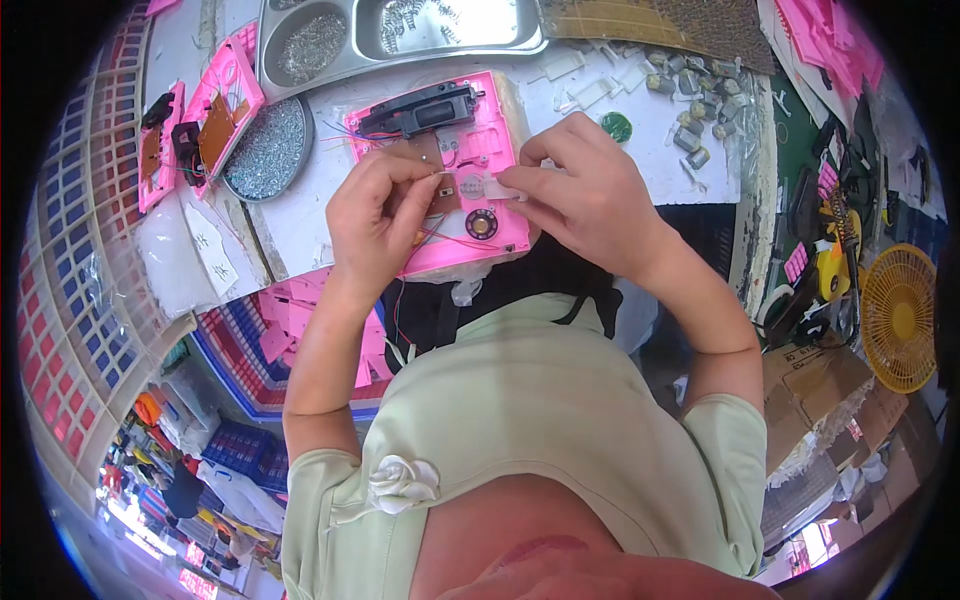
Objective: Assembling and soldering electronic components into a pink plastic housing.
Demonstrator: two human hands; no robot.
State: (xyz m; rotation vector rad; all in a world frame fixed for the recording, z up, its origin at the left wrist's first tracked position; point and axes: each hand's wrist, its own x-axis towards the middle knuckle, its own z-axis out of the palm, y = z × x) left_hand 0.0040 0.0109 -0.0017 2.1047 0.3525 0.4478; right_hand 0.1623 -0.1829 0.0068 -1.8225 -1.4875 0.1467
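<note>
A pink plastic housing (425, 261) lies face up on a wrapped pad in front of me. Inside it sit a black mechanism (432, 112), a brown circuit board (444, 204) and a small round speaker (481, 224) with thin wires. My left hand (378, 212) is closed, thumb and forefinger pinched over the board; whatever is between them is too small to make out. From the right, my right hand (592, 200) pinches a small translucent white plastic piece (494, 189) beside a clear round part (471, 187) in the housing.
Metal tray (545, 47) with springs stands at the back. On the left are a dish of small screws (266, 150) and pink housings with parts (222, 110). Small motors (690, 120) and white plastic pieces (594, 92) lie at right. A yellow fan (901, 318) stands far right.
</note>
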